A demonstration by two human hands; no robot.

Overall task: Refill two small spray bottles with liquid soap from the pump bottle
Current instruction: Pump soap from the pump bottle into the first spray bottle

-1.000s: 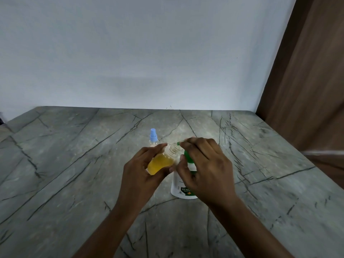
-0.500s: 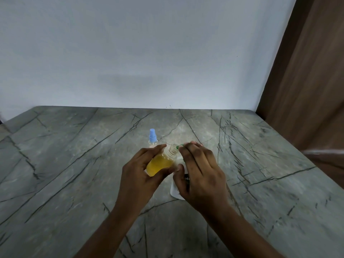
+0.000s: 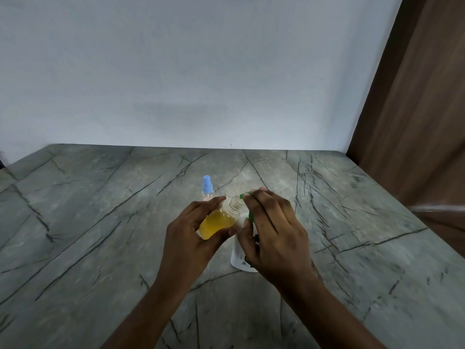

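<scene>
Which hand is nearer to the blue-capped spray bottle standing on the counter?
Left. The left hand, holding the open bottle of yellow soap, sits just in front of the blue-capped bottle. The right hand is further right, on the pump bottle.

Countertop (image 3: 100, 235) lies open left and right; capped spray bottle (image 3: 207, 188) stands just behind the hands.

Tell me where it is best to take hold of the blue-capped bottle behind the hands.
Take the blue-capped bottle by its clear body, just under the cap, coming from the left or the far side. It stands upright; the left hand and the open bottle crowd its near side, and the narrow cap would give a poor grip.
</scene>
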